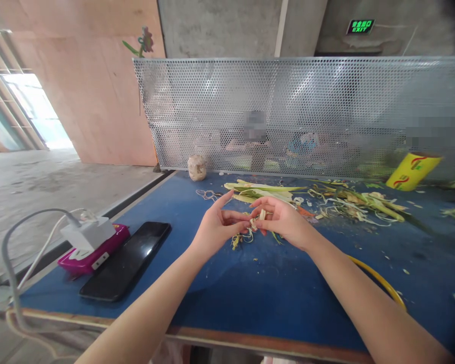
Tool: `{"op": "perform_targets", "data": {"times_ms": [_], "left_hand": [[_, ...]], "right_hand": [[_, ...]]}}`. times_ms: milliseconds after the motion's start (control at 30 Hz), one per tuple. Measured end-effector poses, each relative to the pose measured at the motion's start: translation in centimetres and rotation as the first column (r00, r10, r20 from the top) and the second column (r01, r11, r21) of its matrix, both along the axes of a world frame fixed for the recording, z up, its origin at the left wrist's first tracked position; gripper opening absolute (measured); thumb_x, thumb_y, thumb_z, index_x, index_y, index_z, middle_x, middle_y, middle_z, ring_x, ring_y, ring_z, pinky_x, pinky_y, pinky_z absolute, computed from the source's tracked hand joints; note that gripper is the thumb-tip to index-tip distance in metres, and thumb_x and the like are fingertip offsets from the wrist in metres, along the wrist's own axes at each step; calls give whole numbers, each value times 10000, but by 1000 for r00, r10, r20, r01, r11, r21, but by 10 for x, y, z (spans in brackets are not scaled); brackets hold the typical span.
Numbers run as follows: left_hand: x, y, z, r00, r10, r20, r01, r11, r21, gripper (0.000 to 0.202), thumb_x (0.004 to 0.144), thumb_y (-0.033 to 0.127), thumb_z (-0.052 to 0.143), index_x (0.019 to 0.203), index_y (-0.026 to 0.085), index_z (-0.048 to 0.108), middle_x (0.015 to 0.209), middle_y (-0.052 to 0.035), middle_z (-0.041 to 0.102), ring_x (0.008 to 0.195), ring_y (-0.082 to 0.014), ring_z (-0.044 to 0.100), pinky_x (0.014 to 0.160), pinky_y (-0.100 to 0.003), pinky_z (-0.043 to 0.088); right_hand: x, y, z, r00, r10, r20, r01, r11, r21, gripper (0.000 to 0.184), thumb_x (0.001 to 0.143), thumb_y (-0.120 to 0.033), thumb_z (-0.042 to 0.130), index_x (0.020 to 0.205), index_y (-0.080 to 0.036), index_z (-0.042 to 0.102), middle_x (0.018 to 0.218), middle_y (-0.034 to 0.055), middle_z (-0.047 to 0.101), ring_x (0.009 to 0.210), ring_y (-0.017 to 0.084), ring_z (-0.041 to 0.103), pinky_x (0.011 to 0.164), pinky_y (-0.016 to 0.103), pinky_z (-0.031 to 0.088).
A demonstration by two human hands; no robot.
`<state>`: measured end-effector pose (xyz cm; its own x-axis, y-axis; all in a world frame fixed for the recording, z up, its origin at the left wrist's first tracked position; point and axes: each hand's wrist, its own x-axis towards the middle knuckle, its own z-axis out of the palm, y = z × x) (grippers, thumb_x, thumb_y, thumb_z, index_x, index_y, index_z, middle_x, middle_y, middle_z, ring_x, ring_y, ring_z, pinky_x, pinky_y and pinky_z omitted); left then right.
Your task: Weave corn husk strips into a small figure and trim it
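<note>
Both my hands meet over the blue table. My left hand and my right hand pinch a small knot of pale leaf strips between their fingertips, with loose ends hanging down toward the table. The left index finger sticks out upward. Just beyond the hands lie long green and pale leaves and a scatter of leaf trimmings.
A black phone and a magenta box with a white charger and cable sit at the left. A pale ball, a perforated metal screen, a yellow cup and a yellow ring are nearby.
</note>
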<state>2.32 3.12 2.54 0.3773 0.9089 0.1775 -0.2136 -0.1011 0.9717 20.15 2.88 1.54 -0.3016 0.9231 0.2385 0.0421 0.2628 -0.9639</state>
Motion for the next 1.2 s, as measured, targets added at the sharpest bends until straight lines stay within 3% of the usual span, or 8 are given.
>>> {"op": "perform_targets", "data": {"times_ms": [200, 367, 633, 867, 1033, 1200], "left_hand": [[0, 2, -1, 996, 26, -89, -27, 1000, -6, 913, 596, 70, 709, 1360, 85, 210, 668, -33, 698, 554, -124, 617, 580, -259, 507], [2, 1, -2, 983, 115, -146, -117, 993, -10, 1024, 605, 51, 699, 1386, 63, 36, 626, -14, 679, 506, -118, 595, 550, -254, 495], [4, 2, -8, 996, 12, -93, -15, 1000, -27, 1003, 676, 80, 649, 1389, 108, -56, 639, 30, 630, 538, -119, 600, 604, -284, 485], [2, 0, -1, 997, 26, -74, -29, 999, -44, 956, 691, 92, 650, 1386, 76, -8, 623, 34, 618, 548, -99, 581, 602, -255, 462], [1, 1, 0, 997, 45, -65, -48, 998, -49, 910, 697, 123, 651, 1382, 91, 53, 637, 52, 597, 567, -89, 570, 660, -275, 467], [2, 2, -4, 991, 18, -129, -16, 1000, 13, 839, 685, 106, 635, 1367, 100, 147, 726, 18, 580, 656, -106, 558, 657, -284, 457]], "right_hand": [[-4, 0, -1, 990, -65, 124, 61, 997, 37, 339, 674, -225, 682, 941, -215, 473, 814, 9, 607, 549, 99, 554, 511, 259, 468], [-6, -2, 1, 983, -101, 151, 94, 994, 54, 418, 643, -202, 693, 988, -223, 459, 877, 9, 583, 582, 93, 555, 551, 258, 471], [-9, -5, 1, 997, -60, 47, 60, 998, 12, 432, 614, -161, 701, 975, -231, 475, 882, -7, 550, 639, 89, 558, 592, 246, 465], [-10, -6, 5, 994, -100, -40, 101, 995, 9, 281, 654, -213, 686, 893, -200, 538, 778, -8, 568, 569, 82, 521, 516, 235, 446], [-4, -3, 7, 973, -169, -160, 173, 985, 15, 301, 620, -232, 713, 854, -203, 528, 815, 0, 561, 533, 71, 493, 481, 242, 443], [-1, 0, 5, 978, -164, -128, 166, 986, 7, 312, 630, -207, 703, 896, -208, 540, 840, 4, 555, 543, 71, 512, 496, 245, 457]]}}
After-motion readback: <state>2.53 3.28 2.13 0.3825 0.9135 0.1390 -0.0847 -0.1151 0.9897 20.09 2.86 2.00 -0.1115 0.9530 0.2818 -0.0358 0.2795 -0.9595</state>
